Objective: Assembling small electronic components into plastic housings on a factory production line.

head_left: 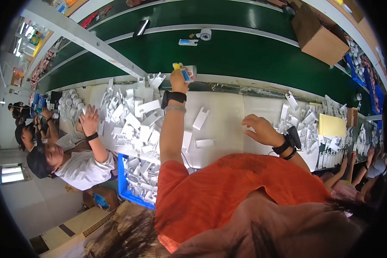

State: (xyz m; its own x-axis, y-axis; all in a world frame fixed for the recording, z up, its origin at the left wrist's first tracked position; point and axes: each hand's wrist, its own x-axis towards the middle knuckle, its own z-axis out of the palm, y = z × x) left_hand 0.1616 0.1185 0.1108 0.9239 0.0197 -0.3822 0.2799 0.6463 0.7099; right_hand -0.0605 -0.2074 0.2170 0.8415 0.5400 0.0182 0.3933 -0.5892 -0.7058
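My left hand [179, 81] reaches out over the near edge of the green belt [241, 56]. Its fingers are wrapped round a small white plastic piece [192, 72] with blue and yellow parts. My right hand [264, 130] hovers above the pale worktop [228, 112], its fingers loosely bent and apart, with nothing in them. Between my arms lie a loose white plastic part [201, 118] and a flatter white part [204, 143]. Farther along the belt are a blue and white piece [188, 42] and a round white piece [205, 34].
White parts lie heaped [137, 112] left of my left arm, above a blue crate [124, 189] full of similar parts. More parts [303, 122] and a yellow pad [332, 125] are at the right. A cardboard box [320, 36] stands far right. A co-worker's hand [89, 120] is at left.
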